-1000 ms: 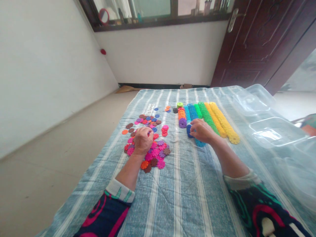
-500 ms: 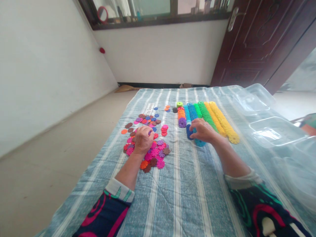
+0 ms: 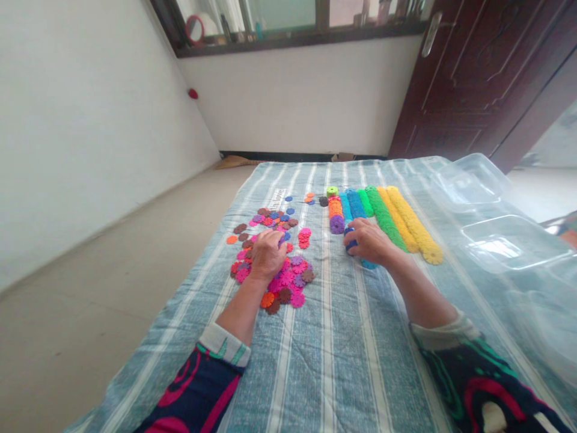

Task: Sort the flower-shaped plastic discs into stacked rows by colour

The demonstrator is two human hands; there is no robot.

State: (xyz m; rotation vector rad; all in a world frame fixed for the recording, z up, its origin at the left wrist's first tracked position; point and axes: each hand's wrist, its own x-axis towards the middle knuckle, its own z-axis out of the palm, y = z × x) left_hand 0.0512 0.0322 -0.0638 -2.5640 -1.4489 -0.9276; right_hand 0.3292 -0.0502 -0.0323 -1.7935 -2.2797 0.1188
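Observation:
My left hand [image 3: 269,255] rests over a loose pile of notched plastic discs [image 3: 286,279] in pink, purple, brown, red and orange. Its fingers are closed, with a purple disc [image 3: 282,240] showing at the fingertips. My right hand [image 3: 372,242] bends its thumb and fingers round a short roll of dark blue discs [image 3: 350,239], partly covering it. Light blue discs [image 3: 368,264] peek out under that hand. Beside it lie long rows of green discs [image 3: 385,216] and yellow discs [image 3: 415,228], plus an orange row [image 3: 335,207] with a purple end.
Clear plastic boxes [image 3: 509,243] stand along the right of the striped cloth [image 3: 306,361]. A small stack of pink discs [image 3: 305,238] lies between my hands. Black discs [image 3: 323,201] and a few loose ones lie farther back. A wall and a door [image 3: 469,78] are beyond.
The view has shifted slightly, moving the scene a little to the right. My right fingers have closed in round the dark blue roll; the left hand stays over the pile.

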